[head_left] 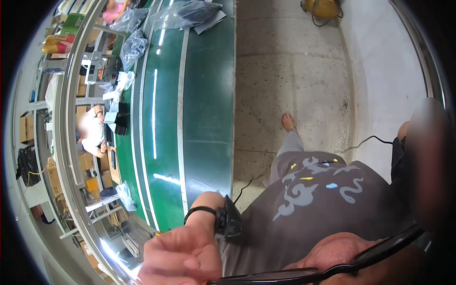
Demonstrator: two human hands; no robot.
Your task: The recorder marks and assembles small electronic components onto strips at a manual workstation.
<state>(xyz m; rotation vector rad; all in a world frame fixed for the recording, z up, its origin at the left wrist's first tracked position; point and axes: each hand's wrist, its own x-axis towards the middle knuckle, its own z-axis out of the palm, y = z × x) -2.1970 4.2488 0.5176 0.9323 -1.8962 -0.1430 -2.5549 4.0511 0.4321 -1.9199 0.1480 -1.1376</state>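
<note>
My left hand is raised close to the camera at the lower left, its fingers curled in. The lower edge cuts off the fingertips, and whatever they grip is hidden. A black band and a black strapped device sit on that wrist, beside the green worktable. My right hand is a smeared shape at the right rim, so its fingers cannot be made out. Below it shows something black with a thin cable running off it.
Across the table a person in white handles black items. Clear plastic bags lie along the far side. A yellow-and-black object stands on the concrete floor near a white wall. Shelves with cartons line the left.
</note>
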